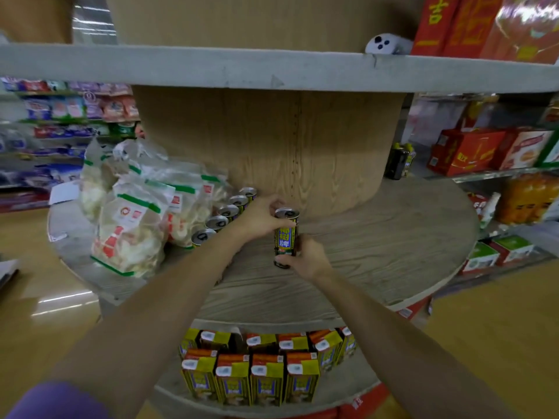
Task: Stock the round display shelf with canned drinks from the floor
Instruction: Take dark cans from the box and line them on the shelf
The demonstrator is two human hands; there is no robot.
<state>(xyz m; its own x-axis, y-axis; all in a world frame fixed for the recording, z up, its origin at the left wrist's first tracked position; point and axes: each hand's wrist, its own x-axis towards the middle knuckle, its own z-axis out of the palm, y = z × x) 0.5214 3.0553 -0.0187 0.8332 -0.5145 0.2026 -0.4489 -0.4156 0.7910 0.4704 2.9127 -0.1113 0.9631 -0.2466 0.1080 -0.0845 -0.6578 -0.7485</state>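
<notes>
A dark can with a yellow label [285, 237] is held just over the middle tier of the round wooden shelf [378, 246]. My left hand [261, 217] curls round its upper part. My right hand [305, 258] grips its lower end from the right. To the left, a curved row of several like cans [223, 217] stands beside the shelf's wooden core [272, 146], silver tops up. My left wrist hides part of that row.
Clear bags of white snacks [133, 219] fill the tier's left side. Yellow drink cartons [251, 376] stand on the tier below. Red boxes [472, 22] and a white device [385, 43] sit on the upper tier. Stocked aisles flank both sides.
</notes>
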